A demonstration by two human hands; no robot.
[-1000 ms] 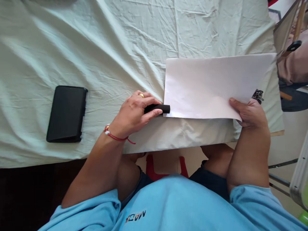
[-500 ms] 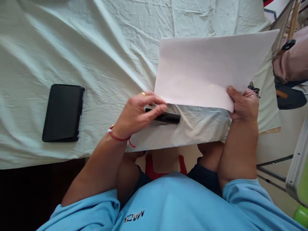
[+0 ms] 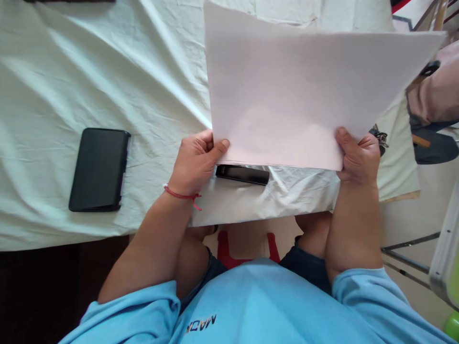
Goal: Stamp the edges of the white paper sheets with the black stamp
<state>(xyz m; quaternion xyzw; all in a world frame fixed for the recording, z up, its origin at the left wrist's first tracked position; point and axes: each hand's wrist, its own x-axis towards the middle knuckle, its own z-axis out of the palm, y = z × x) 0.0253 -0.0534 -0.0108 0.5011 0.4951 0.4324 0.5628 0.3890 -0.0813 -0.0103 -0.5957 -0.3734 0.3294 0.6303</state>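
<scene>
White paper [image 3: 287, 95] is held up off the cloth, its near edge facing me and its far edge slightly curved; whether it is one sheet or a few, I cannot tell. My left hand [image 3: 199, 157] pinches the near left corner, thumb on top. At the near right corner my right hand [image 3: 360, 155] grips it the same way, with the fingers underneath out of sight. Just below the near edge a slim black object like a case or stapler [image 3: 244, 175] lies on the cloth, partly covered by the paper.
A black tablet or phone in a case [image 3: 98, 169] lies on the pale tablecloth [image 3: 161, 71] to the left. Some metal keys or clips [image 3: 380, 138] show beside my right hand. A red stool [image 3: 224, 248] is below the table edge, and a metal frame [image 3: 412, 255] stands at right.
My left hand has moved left and closed on the paper's near left corner. The paper has come up closer to the camera and spread leftward. My right hand keeps its grip.
</scene>
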